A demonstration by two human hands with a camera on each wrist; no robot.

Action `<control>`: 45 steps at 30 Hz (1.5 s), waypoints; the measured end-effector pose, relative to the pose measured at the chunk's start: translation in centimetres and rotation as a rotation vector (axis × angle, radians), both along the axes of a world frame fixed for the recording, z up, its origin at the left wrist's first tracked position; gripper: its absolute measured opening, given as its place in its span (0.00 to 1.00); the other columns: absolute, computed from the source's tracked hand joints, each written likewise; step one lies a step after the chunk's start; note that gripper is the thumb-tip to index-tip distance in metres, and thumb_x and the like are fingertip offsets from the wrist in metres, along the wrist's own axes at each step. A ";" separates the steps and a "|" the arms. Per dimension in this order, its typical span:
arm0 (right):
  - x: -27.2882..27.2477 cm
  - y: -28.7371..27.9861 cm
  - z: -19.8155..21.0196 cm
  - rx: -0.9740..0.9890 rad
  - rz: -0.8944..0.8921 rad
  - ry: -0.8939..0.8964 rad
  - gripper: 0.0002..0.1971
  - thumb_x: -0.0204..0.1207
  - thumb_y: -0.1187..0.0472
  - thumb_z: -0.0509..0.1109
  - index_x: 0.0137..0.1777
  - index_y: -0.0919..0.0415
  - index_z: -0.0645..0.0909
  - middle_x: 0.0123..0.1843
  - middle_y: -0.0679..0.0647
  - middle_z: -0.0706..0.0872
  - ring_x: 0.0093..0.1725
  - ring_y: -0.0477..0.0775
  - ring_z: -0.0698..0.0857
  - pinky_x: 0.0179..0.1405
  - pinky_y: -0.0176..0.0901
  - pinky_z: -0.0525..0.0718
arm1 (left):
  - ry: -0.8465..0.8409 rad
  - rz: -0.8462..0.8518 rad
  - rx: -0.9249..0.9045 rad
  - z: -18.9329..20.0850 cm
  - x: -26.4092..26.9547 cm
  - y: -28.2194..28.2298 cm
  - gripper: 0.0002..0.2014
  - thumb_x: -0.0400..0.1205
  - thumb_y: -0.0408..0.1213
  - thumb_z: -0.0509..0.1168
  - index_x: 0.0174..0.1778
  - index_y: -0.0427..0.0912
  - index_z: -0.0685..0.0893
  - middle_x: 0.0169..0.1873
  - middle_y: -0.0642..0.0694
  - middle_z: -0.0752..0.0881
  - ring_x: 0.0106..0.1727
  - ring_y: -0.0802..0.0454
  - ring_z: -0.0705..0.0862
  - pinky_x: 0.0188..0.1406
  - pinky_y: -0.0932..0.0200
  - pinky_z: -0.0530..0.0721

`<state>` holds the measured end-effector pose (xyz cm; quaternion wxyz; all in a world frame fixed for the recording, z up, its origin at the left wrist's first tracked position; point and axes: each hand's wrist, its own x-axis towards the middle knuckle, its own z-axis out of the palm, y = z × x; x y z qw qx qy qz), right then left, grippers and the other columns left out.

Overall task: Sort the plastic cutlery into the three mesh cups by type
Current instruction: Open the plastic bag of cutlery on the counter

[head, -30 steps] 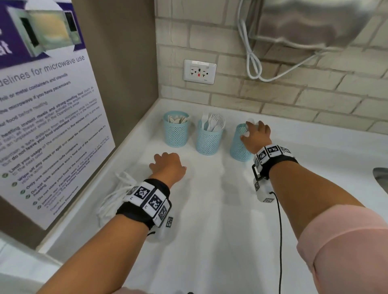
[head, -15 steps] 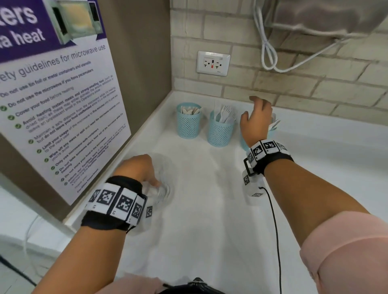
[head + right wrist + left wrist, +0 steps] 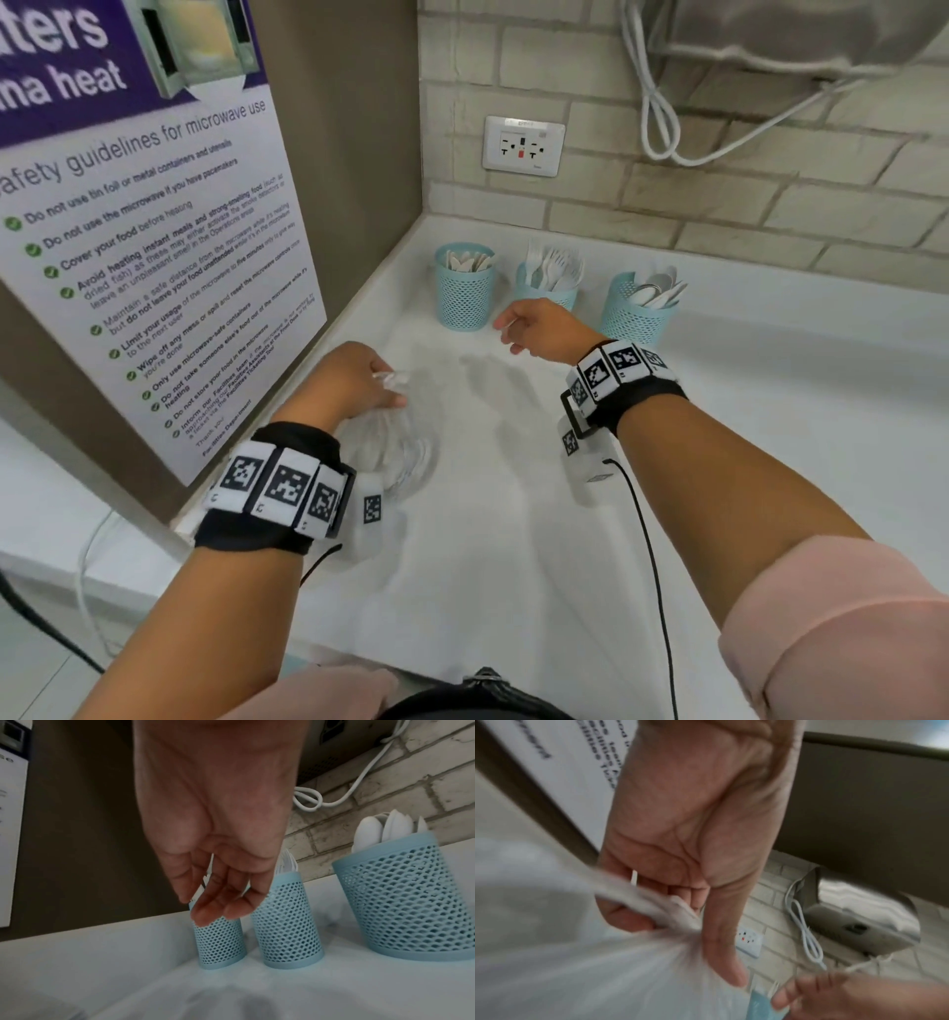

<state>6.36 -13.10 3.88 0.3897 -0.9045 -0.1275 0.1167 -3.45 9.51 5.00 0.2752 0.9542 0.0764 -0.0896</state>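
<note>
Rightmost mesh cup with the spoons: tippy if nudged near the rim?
Probably. The rightmost mesh cup already leans in the head view, and its spoons stick out above the rim, so it looks top-heavy. Open plastic mesh suggests it is light and may slide on the smooth counter.

three mesh cups (image 3: pixel 544 298) crowding back corner, side panel (image 3: pixel 339 169) close left, counter (image 3: pixel 770 411) open right

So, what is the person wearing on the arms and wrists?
Each wrist carries a black band with white blocks printed with black square codes: left wrist band, right wrist band. A small white camera unit hangs under the right band, and a thin black cable runs from it. A rolled pink sleeve covers the right upper arm.
</note>
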 end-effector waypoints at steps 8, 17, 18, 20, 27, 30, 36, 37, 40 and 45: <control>-1.3 -1.5 3.4 0.216 -0.035 0.048 0.06 0.78 0.63 0.67 0.44 0.51 0.83 0.42 0.44 0.88 0.41 0.42 0.84 0.41 0.35 0.77 | -0.113 -0.209 -0.169 3.7 1.6 -4.6 0.26 0.71 0.37 0.77 0.65 0.43 0.77 0.53 0.48 0.77 0.53 0.53 0.77 0.51 0.63 0.70; -2.7 -4.6 4.6 0.063 -0.109 0.180 0.17 0.79 0.44 0.65 0.46 0.57 0.85 0.39 0.48 0.85 0.38 0.45 0.80 0.37 0.35 0.77 | -0.176 -0.440 -0.262 2.1 4.8 -11.7 0.43 0.70 0.33 0.78 0.78 0.44 0.62 0.64 0.45 0.78 0.63 0.48 0.78 0.56 0.63 0.72; -2.8 -5.0 4.2 0.037 -0.111 0.176 0.19 0.78 0.42 0.65 0.45 0.59 0.85 0.38 0.49 0.83 0.36 0.45 0.78 0.36 0.35 0.77 | -0.177 -0.450 -0.276 1.6 5.0 -12.1 0.45 0.69 0.33 0.78 0.79 0.44 0.60 0.66 0.43 0.78 0.64 0.47 0.79 0.57 0.63 0.73; -3.1 -5.7 3.5 0.013 -0.106 0.177 0.22 0.76 0.41 0.67 0.44 0.63 0.84 0.35 0.50 0.81 0.35 0.46 0.77 0.36 0.35 0.76 | -0.170 -0.453 -0.318 0.4 5.3 -12.6 0.46 0.70 0.31 0.78 0.80 0.44 0.58 0.66 0.41 0.80 0.64 0.46 0.80 0.60 0.61 0.75; -3.4 -6.1 1.6 0.163 -0.169 0.116 0.17 0.70 0.52 0.77 0.49 0.66 0.86 0.37 0.53 0.83 0.37 0.47 0.79 0.33 0.32 0.77 | -0.183 -0.365 -0.484 -1.8 5.9 -12.5 0.45 0.70 0.30 0.77 0.80 0.45 0.58 0.50 0.42 0.84 0.54 0.51 0.83 0.51 0.69 0.73; -3.2 -5.9 1.4 0.203 -0.170 0.135 0.11 0.69 0.56 0.78 0.44 0.64 0.87 0.34 0.51 0.83 0.35 0.47 0.80 0.34 0.31 0.79 | -0.160 -0.343 -0.519 -1.9 5.9 -12.1 0.44 0.71 0.30 0.76 0.79 0.44 0.59 0.48 0.44 0.85 0.50 0.55 0.82 0.39 0.80 0.72; -2.9 -5.4 1.3 0.341 -0.248 0.076 0.06 0.70 0.64 0.78 0.43 0.66 0.86 0.32 0.54 0.82 0.31 0.45 0.79 0.29 0.28 0.81 | -0.147 -0.370 -0.540 -2.6 6.3 -12.2 0.37 0.72 0.31 0.76 0.75 0.44 0.67 0.42 0.45 0.85 0.39 0.63 0.81 0.41 0.78 0.73; -3.0 -5.4 1.4 0.367 -0.260 0.072 0.06 0.70 0.64 0.77 0.43 0.67 0.86 0.33 0.55 0.82 0.31 0.45 0.79 0.29 0.28 0.81 | -0.149 -0.377 -0.543 -2.8 6.3 -12.2 0.35 0.72 0.31 0.76 0.74 0.43 0.68 0.40 0.46 0.85 0.38 0.63 0.81 0.42 0.77 0.74; -3.2 -5.7 1.9 0.520 -0.321 0.055 0.03 0.71 0.65 0.76 0.38 0.62 0.85 0.31 0.52 0.85 0.29 0.43 0.81 0.30 0.27 0.82 | -0.180 -0.378 -0.549 -3.0 6.3 -12.1 0.31 0.73 0.32 0.75 0.70 0.44 0.71 0.38 0.47 0.84 0.40 0.58 0.82 0.44 0.73 0.74; -3.0 -6.8 3.4 0.830 -0.371 0.039 0.02 0.74 0.69 0.71 0.41 0.64 0.84 0.33 0.51 0.88 0.33 0.41 0.87 0.35 0.28 0.85 | -0.221 -0.366 -0.595 -2.7 6.2 -11.7 0.28 0.73 0.30 0.75 0.68 0.45 0.73 0.48 0.41 0.83 0.47 0.51 0.82 0.48 0.71 0.76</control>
